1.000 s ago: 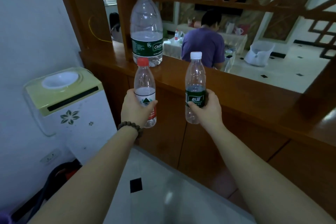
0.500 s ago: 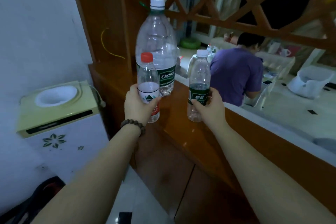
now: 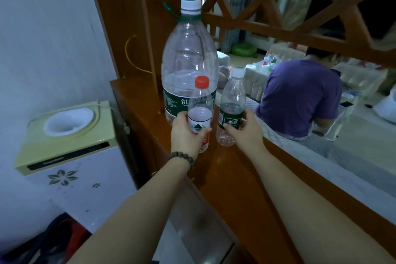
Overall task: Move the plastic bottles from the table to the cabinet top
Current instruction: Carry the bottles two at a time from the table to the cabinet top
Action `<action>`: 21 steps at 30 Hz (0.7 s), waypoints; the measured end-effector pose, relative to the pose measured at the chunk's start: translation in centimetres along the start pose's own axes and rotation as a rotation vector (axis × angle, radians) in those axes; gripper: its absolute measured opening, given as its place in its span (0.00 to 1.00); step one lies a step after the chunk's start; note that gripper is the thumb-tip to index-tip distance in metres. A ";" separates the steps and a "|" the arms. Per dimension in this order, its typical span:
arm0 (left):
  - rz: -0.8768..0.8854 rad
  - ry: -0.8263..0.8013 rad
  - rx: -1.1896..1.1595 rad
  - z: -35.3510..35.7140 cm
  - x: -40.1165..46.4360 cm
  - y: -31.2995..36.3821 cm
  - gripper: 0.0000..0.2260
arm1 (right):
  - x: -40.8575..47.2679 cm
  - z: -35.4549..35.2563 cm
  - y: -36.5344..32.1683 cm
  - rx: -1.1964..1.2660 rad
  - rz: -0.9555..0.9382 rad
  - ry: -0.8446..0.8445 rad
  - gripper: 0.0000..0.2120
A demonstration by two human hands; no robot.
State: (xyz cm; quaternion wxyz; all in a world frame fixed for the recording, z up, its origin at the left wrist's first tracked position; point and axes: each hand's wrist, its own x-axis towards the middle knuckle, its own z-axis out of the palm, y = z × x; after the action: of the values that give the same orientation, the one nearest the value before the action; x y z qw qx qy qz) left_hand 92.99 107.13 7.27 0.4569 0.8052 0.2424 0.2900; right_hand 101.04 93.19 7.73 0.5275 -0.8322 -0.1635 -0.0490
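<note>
While our left hand (image 3: 186, 135) grips the red-capped bottle (image 3: 200, 113) and our right hand (image 3: 243, 133) the green-labelled bottle (image 3: 231, 109), both reach the cabinet top (image 3: 225, 169) beside the large bottle (image 3: 189, 60); releasing them remains.

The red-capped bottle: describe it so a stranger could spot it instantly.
Find the wooden cabinet top and the huge clear 6L plastic bottle standing on it. Just in front, the left hand grips a small clear plastic bottle. Only it has a red cap.
</note>
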 end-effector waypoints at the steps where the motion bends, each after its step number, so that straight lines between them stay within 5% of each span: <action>1: 0.011 0.013 0.012 0.3 0.3 -0.2 0.31 | 0.3 0.2 0.2 0.000 0.006 -0.008 0.28; 14: 0.024 0.050 -0.032 1.5 1.3 -1.2 0.28 | 1.7 2.0 1.4 0.096 0.022 -0.075 0.31; 21: 0.011 0.005 0.034 1.4 0.9 -1.9 0.35 | 1.6 1.4 1.3 0.052 0.023 -0.092 0.35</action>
State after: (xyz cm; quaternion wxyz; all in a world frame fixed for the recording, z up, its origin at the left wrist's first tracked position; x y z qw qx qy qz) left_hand 94.35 107.80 5.21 0.4409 0.8135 0.2442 0.2903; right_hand 102.90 94.25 6.41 0.5416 -0.8214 -0.1790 -0.0003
